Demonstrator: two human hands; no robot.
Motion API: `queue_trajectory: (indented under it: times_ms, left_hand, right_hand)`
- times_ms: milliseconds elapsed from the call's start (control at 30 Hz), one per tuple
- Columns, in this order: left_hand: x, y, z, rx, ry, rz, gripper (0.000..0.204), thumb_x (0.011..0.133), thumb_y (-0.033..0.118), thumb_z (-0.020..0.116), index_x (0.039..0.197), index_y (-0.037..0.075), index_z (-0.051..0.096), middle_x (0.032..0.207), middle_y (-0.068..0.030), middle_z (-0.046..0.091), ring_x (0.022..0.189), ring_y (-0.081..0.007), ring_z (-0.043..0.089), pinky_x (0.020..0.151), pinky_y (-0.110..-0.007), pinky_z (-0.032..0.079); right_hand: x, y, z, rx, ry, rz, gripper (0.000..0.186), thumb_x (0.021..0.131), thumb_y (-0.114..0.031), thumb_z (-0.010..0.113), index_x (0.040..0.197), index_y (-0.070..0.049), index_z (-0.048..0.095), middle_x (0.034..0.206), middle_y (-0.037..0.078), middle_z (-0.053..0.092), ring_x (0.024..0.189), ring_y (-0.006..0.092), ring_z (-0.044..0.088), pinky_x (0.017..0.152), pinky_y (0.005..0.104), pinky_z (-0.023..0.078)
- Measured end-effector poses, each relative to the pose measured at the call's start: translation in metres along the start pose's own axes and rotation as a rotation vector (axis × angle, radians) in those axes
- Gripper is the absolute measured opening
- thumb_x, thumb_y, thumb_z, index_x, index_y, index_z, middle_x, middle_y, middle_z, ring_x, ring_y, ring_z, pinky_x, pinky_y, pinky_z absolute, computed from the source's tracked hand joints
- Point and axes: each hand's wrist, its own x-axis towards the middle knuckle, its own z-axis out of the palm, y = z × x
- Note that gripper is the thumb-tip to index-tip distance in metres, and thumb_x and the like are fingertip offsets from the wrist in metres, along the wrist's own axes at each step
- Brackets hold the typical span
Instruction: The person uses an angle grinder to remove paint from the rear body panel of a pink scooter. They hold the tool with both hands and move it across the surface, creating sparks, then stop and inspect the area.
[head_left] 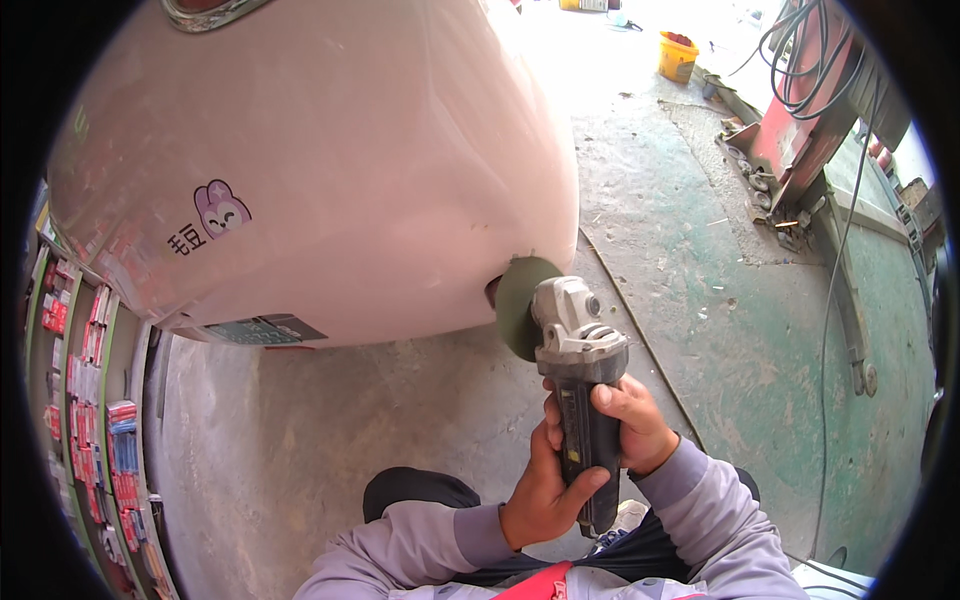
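Both my hands are wrapped round the black body of an angle grinder (pixel 587 420) that points away from me. My left hand (pixel 545 500) grips the lower part of the body from the left, thumb across it. Higher up, just below the grey metal head, my right hand (pixel 640 425) closes on it from the right. A greenish disc (pixel 520 308) on the grinder's head stands edge-up beside the pale pink car body (pixel 400 200). Behind the disc, a dark hole (pixel 492 291) shows in the car's lower corner. Whether the disc touches the paint I cannot tell.
Shelves with red and white boxes (pixel 90 400) line the left. A red lift post (pixel 790 130) with coiled cable stands far right, its metal arm (pixel 848 290) reaching nearer. A thin cable (pixel 843 260) hangs down to the floor. A yellow bucket (pixel 678 57) sits far off.
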Motion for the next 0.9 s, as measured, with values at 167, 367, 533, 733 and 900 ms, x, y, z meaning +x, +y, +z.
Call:
queue_trajectory:
  times_ms: [167, 367, 533, 733, 900]
  left_hand:
    - [0.000, 0.001, 0.003, -0.018, 0.011, -0.022, 0.078, 0.103, 0.027, 0.069, 0.153, -0.008, 0.019, 0.137, -0.0192, 0.045, 0.126, -0.0276, 0.051, 0.109, -0.040, 0.042]
    - [0.000, 0.001, 0.001, 0.006, -0.028, -0.034, 0.079, 0.104, 0.027, 0.067, 0.155, -0.007, 0.017, 0.139, -0.0169, 0.043, 0.128, -0.0248, 0.048, 0.110, -0.039, 0.040]
    - [-0.001, 0.000, 0.002, -0.037, -0.013, -0.041, 0.078, 0.104, 0.028, 0.068, 0.153, -0.009, 0.019, 0.140, -0.0209, 0.046, 0.128, -0.0278, 0.051, 0.110, -0.041, 0.042]
    - [0.003, 0.001, 0.001, 0.032, -0.026, -0.029, 0.076, 0.105, 0.031, 0.066, 0.153, -0.009, 0.022, 0.138, -0.0210, 0.048, 0.128, -0.0277, 0.052, 0.110, -0.040, 0.043]
    - [0.012, -0.003, -0.009, -0.114, -0.128, -0.208, 0.075, 0.106, 0.036, 0.065, 0.153, -0.006, 0.025, 0.139, -0.0178, 0.050, 0.128, -0.0231, 0.052, 0.108, -0.037, 0.045]
  right_hand:
    - [-0.001, 0.001, -0.002, 0.007, -0.006, -0.004, 0.063, 0.096, -0.041, 0.076, 0.136, 0.003, 0.054, 0.105, 0.016, 0.070, 0.089, 0.0232, 0.072, 0.082, 0.0368, 0.060]
    - [-0.001, 0.002, -0.003, 0.002, 0.018, -0.010, 0.065, 0.096, -0.042, 0.076, 0.136, 0.004, 0.054, 0.106, 0.017, 0.070, 0.090, 0.0249, 0.072, 0.082, 0.0380, 0.060]
    - [-0.003, 0.007, -0.007, -0.002, 0.028, -0.002, 0.063, 0.096, -0.041, 0.075, 0.135, 0.003, 0.054, 0.105, 0.017, 0.070, 0.091, 0.0242, 0.073, 0.081, 0.0373, 0.061]
    - [-0.009, 0.020, -0.013, 0.067, 0.087, -0.137, 0.063, 0.093, -0.041, 0.069, 0.133, 0.005, 0.054, 0.105, 0.019, 0.070, 0.088, 0.0273, 0.074, 0.079, 0.0388, 0.062]
    - [-0.012, 0.027, -0.012, 0.084, 0.232, -0.258, 0.065, 0.091, -0.040, 0.064, 0.135, 0.006, 0.051, 0.103, 0.021, 0.071, 0.085, 0.0299, 0.075, 0.078, 0.0404, 0.064]
